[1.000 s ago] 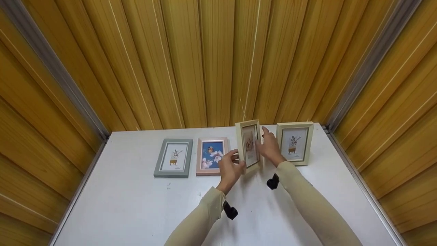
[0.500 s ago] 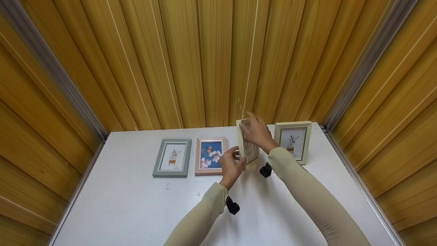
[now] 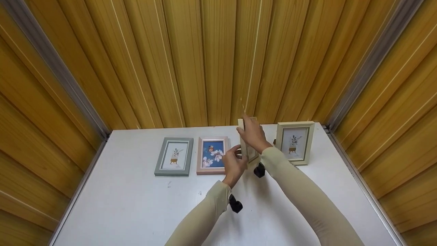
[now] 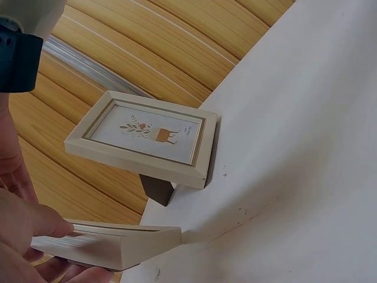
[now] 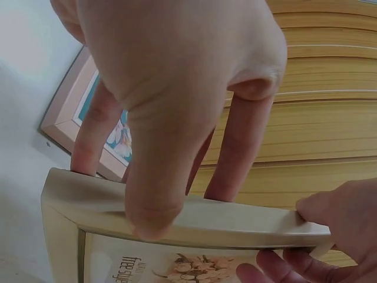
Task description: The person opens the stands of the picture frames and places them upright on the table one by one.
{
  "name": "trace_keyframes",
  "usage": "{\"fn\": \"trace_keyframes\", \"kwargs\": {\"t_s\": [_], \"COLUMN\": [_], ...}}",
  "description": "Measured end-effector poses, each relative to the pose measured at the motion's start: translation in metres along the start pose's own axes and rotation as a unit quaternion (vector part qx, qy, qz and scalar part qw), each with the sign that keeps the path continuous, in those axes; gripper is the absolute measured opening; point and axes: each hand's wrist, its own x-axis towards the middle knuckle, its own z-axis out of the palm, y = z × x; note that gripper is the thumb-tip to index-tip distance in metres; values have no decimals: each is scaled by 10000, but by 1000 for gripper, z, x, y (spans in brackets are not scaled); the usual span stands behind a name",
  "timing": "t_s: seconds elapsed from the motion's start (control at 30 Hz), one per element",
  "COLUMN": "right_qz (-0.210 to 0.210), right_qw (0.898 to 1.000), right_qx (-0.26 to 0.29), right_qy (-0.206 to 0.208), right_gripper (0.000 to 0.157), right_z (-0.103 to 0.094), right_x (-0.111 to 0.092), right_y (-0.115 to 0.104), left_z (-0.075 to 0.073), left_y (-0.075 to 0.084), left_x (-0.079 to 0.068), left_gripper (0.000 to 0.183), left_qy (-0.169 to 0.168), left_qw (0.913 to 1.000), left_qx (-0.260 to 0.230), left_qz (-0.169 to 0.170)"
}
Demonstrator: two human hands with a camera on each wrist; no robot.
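Observation:
A cream picture frame point(image 3: 252, 155) stands upright, turned so its left edge faces me. My left hand point(image 3: 235, 164) grips its lower left side, with the thumb on the front rim and the fingers behind, as the right wrist view shows. My right hand point(image 3: 252, 135) holds the same frame near the top, its thumb on the side edge and fingertips point(image 5: 271, 262) at the front. Part of a flower picture with lettering shows there. Most of the frame's face is hidden by my right hand in the head view.
On the white table point(image 3: 143, 212), a cream frame with a plant picture point(image 3: 294, 143) stands at the right on a dark back leg point(image 4: 156, 188). To the left lie a pink frame point(image 3: 212, 155) and a grey-green frame point(image 3: 174, 156). Wood-look panels point(image 3: 218, 61) rise behind.
My right hand has moved left and up from the frame's right side to its upper part. The held frame has turned more edge-on, with my left hand still gripping it.

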Motion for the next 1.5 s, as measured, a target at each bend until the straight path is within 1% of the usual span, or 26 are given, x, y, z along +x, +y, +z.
{"fn": "trace_keyframes", "kwargs": {"t_s": [0.13, 0.3, 0.43, 0.53, 0.73, 0.9, 1.0, 1.17, 1.33, 1.5], "right_qz": [41, -67, -152, -171, -192, -273, -292, -139, -132, -110], "right_qw": [9999, 9995, 9985, 9974, 9951, 9911, 9874, 9814, 9804, 9800], "right_qx": [70, 299, 521, 688, 967, 1301, 1530, 1858, 1915, 1930], "right_qy": [63, 99, 108, 88, -31, -115, -278, -469, -444, -481], "right_gripper": [58, 55, 54, 53, 48, 47, 47, 47, 45, 44], "right_z": [1, -1, -5, -8, -16, -25, -30, -37, -40, -40], "right_x": [1, 2, 2, 1, 1, 0, -1, -4, -6, -7], "right_y": [1, 6, 13, 18, 29, 41, 48, 52, 53, 52], "left_z": [1, 2, 3, 4, 9, 17, 22, 26, 28, 29], "left_y": [1, 3, 5, 7, 9, 10, 10, 12, 13, 13], "left_x": [1, 1, 0, -1, -4, -8, -12, -16, -17, -18], "left_gripper": [37, 38, 41, 41, 42, 43, 45, 46, 44, 44], "left_qy": [-24, -16, -111, -192, -274, -384, -409, -393, -372, -410], "left_qw": [10000, 9999, 9997, 9994, 9995, 9991, 9989, 9987, 9982, 9982], "left_qx": [18, 121, 208, 286, 164, -150, -203, -170, -137, -185], "left_qz": [31, 19, -74, -66, -44, 63, 139, 294, 448, 408]}}
